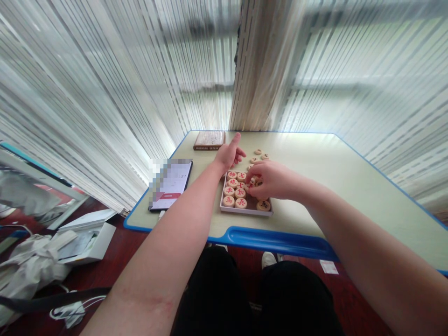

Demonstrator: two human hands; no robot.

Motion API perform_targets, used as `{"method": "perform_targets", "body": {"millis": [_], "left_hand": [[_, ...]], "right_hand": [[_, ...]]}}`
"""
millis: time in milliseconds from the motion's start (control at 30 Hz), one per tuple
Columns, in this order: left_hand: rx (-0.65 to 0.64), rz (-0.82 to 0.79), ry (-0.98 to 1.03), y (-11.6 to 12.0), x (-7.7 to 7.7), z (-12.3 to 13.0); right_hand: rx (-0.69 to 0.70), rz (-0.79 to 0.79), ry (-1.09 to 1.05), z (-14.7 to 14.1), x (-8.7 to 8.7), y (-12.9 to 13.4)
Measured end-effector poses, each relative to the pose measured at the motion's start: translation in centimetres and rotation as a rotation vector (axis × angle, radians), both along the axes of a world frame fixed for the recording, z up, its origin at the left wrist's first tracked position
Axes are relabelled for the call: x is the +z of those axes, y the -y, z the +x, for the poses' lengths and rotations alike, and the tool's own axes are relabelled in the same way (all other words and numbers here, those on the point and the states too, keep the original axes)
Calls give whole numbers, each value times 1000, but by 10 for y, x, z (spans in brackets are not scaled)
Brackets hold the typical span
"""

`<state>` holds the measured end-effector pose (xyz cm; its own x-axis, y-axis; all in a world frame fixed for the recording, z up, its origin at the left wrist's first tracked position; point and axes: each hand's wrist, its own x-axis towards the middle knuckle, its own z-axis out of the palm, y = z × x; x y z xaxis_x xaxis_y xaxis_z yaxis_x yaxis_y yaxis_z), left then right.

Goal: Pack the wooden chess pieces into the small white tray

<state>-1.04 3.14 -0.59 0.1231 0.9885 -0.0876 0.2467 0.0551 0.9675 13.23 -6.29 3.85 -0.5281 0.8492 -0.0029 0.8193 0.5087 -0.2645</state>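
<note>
A shallow white box (247,211) on the table holds rows of round wooden xiangqi pieces, red-lettered ones such as the red piece (241,203) at the left and a black-lettered piece (263,205) at the lower right. My right hand (268,179) reaches over the box, its thumb and fingers closed around a red-lettered xiangqi piece (251,185); the hand hides part of the box. Just beyond the box's far left corner, my left hand (229,153) is held with thumb raised and fingers apart, nothing in it. Several loose pieces (265,157) lie behind the box.
A flat brown-edged box (210,140) lies at the table's back left. A phone or tablet (171,186) with a lit screen rests at the left edge. The blue-rimmed table (350,186) has a front groove (276,239). Striped curtains hang behind; an open white box (91,242) sits on the floor.
</note>
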Motion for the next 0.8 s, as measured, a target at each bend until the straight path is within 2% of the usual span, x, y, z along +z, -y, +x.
{"method": "perform_targets", "body": {"millis": [167,400,633,800], "left_hand": [[-4,7,27,1,1,0],[-1,23,28,4,2,0],[-5,56,35,1,-2,0],[-6,51,30,2,-1,0]], "right_hand": [[-35,19,-107,-1,-3,-6],[94,33,-152,-2,-12,-14],[129,-38,-137,4,-6,-15],[168,-13,-150,5,-10,-15]]}}
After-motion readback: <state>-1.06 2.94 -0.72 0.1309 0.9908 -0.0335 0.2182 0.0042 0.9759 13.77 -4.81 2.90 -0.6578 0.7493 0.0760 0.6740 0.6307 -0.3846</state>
